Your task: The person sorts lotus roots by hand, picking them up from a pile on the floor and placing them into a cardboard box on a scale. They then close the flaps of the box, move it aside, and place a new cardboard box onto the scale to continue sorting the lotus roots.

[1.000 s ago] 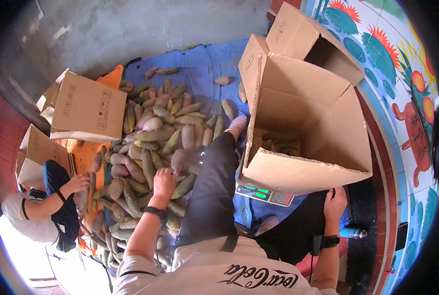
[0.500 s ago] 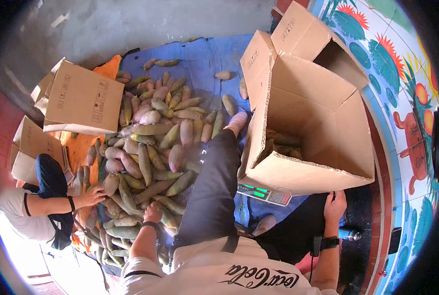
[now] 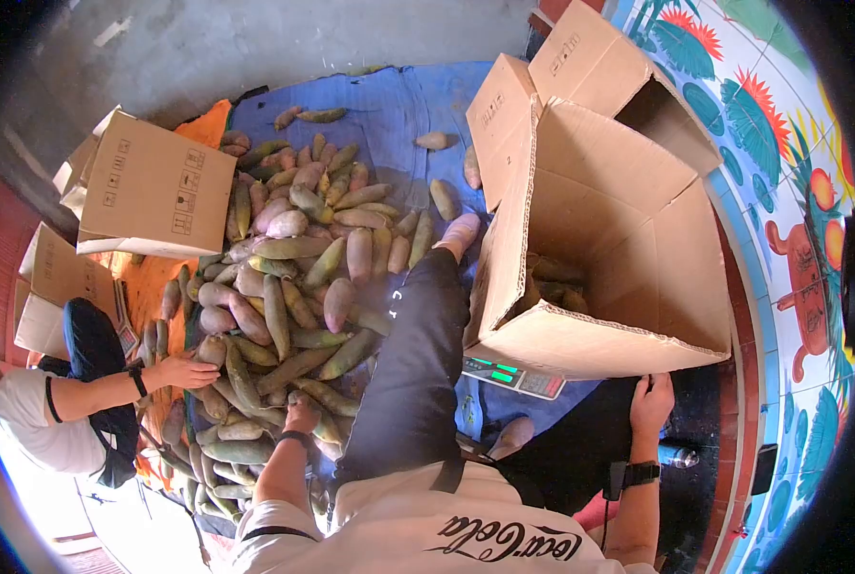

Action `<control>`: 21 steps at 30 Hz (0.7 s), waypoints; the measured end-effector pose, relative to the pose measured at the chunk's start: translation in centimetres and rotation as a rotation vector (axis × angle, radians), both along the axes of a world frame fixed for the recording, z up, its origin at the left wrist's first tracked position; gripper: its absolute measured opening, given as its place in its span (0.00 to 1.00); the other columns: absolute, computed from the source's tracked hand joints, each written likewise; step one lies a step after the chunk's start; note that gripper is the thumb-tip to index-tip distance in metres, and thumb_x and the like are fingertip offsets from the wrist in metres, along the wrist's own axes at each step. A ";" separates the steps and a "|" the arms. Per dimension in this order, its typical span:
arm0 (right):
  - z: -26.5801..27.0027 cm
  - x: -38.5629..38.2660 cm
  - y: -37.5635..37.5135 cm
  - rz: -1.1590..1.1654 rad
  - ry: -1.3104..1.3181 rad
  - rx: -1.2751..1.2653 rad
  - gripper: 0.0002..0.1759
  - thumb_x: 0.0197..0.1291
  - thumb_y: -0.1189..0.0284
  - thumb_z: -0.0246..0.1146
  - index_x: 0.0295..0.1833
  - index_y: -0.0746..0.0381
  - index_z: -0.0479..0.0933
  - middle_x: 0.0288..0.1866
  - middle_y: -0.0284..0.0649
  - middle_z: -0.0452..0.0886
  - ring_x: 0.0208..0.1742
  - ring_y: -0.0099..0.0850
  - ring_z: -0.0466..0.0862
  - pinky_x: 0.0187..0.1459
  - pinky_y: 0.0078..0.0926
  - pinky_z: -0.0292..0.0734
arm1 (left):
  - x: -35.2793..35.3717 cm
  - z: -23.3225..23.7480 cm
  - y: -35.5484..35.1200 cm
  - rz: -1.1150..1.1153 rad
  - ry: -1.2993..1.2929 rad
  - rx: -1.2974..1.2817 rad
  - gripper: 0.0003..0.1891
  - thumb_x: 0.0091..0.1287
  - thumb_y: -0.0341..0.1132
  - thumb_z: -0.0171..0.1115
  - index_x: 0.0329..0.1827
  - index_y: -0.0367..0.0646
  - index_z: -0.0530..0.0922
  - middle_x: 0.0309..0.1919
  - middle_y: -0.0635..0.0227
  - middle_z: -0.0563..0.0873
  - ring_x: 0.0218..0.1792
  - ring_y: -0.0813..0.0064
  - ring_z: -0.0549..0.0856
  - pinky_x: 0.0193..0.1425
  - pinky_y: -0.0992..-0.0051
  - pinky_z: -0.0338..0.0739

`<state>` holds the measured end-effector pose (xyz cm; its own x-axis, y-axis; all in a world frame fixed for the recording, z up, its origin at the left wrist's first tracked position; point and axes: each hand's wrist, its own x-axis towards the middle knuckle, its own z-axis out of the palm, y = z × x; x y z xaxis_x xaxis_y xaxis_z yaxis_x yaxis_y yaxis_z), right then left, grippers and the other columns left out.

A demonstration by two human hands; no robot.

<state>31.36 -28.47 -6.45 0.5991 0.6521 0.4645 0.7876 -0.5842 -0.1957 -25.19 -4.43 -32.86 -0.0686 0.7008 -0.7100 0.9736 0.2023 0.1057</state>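
Head view: a co-worker's hand [image 3: 190, 371] rests at the left edge of the fruit pile [image 3: 293, 258] on the blue tarp [image 3: 379, 124]. The left hand [image 3: 303, 413] dips into the pile's near edge, fingers hidden, so its grip cannot be told. A scale [image 3: 513, 378] at the tarp's right edge carries the cardboard box [image 3: 599, 344]. The right hand [image 3: 652, 397], loosely curled and empty, rests on the knee [image 3: 595, 426].

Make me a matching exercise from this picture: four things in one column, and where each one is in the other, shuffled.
1. left hand
2. right hand
3. scale
4. co-worker's hand

A. under the large open box
B. on the bent leg
C. in the sweet potato pile, beside the outstretched leg
D. at the pile's left edge, near the orange sheet

Pairs: 1-C, 2-B, 3-A, 4-D.
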 end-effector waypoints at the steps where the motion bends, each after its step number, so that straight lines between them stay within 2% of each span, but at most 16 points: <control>1: 0.0 0.0 0.0 0.000 0.000 -0.001 0.08 0.52 0.79 0.54 0.39 0.68 0.72 0.37 0.52 0.76 0.40 0.50 0.76 0.42 0.41 0.70 | 0.0 0.1 0.0 0.000 0.000 -0.001 0.34 0.52 0.42 0.62 0.64 0.47 0.61 0.59 0.46 0.65 0.61 0.53 0.68 0.62 0.64 0.67; 3: -0.1 0.1 -0.1 0.006 -0.010 -0.007 0.08 0.52 0.79 0.54 0.39 0.68 0.72 0.37 0.52 0.76 0.40 0.50 0.76 0.42 0.41 0.70 | 0.2 0.6 -0.1 0.025 -0.004 0.089 0.34 0.52 0.41 0.63 0.63 0.47 0.61 0.60 0.49 0.65 0.60 0.53 0.69 0.63 0.66 0.66; 6: -0.3 0.4 -0.3 0.001 -0.018 -0.009 0.08 0.52 0.79 0.54 0.39 0.68 0.72 0.37 0.52 0.76 0.40 0.50 0.76 0.42 0.41 0.70 | -1.0 -2.6 0.1 0.007 0.032 0.141 0.34 0.52 0.40 0.63 0.64 0.46 0.60 0.60 0.49 0.63 0.59 0.53 0.69 0.62 0.67 0.66; 7: -0.3 0.4 -0.3 0.000 -0.018 -0.012 0.08 0.52 0.79 0.54 0.39 0.68 0.72 0.37 0.52 0.76 0.40 0.50 0.76 0.42 0.41 0.70 | -0.2 -0.9 0.1 0.006 0.032 0.138 0.34 0.52 0.40 0.63 0.64 0.46 0.60 0.60 0.49 0.63 0.59 0.53 0.69 0.62 0.67 0.66; 9: -0.3 0.4 -0.3 0.019 -0.021 -0.015 0.08 0.52 0.79 0.54 0.40 0.68 0.72 0.37 0.52 0.76 0.40 0.50 0.76 0.42 0.41 0.70 | 1.2 2.5 0.3 0.169 -0.001 0.110 0.34 0.53 0.39 0.62 0.64 0.47 0.60 0.61 0.49 0.61 0.59 0.53 0.69 0.62 0.67 0.66; 11: -0.2 0.2 -0.2 0.030 -0.039 -0.005 0.08 0.52 0.79 0.55 0.40 0.68 0.72 0.37 0.52 0.76 0.40 0.50 0.76 0.42 0.41 0.70 | -0.6 -1.2 0.5 0.126 -0.002 0.126 0.34 0.53 0.39 0.62 0.64 0.47 0.60 0.61 0.48 0.61 0.60 0.53 0.69 0.62 0.66 0.66; 19: -1.3 1.2 -1.0 -0.032 0.040 -0.077 0.11 0.53 0.78 0.56 0.42 0.69 0.72 0.43 0.55 0.76 0.45 0.53 0.75 0.46 0.43 0.71 | -1.2 -2.5 0.0 0.103 -0.027 0.123 0.39 0.51 0.42 0.63 0.67 0.51 0.54 0.61 0.43 0.60 0.60 0.49 0.67 0.63 0.63 0.65; 21: -1.6 1.4 -0.9 0.014 -0.095 -0.031 0.06 0.53 0.79 0.56 0.38 0.68 0.71 0.31 0.50 0.74 0.32 0.47 0.75 0.36 0.38 0.70 | -1.8 -3.6 -0.1 0.125 -0.066 0.107 0.40 0.51 0.42 0.63 0.67 0.51 0.54 0.61 0.42 0.61 0.60 0.49 0.67 0.62 0.62 0.66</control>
<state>32.76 -29.42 -8.04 0.5445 0.6746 0.4984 0.8096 -0.5780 -0.1023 -26.98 -4.51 -36.42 -0.1153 0.7617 -0.6376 0.9318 0.3053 0.1962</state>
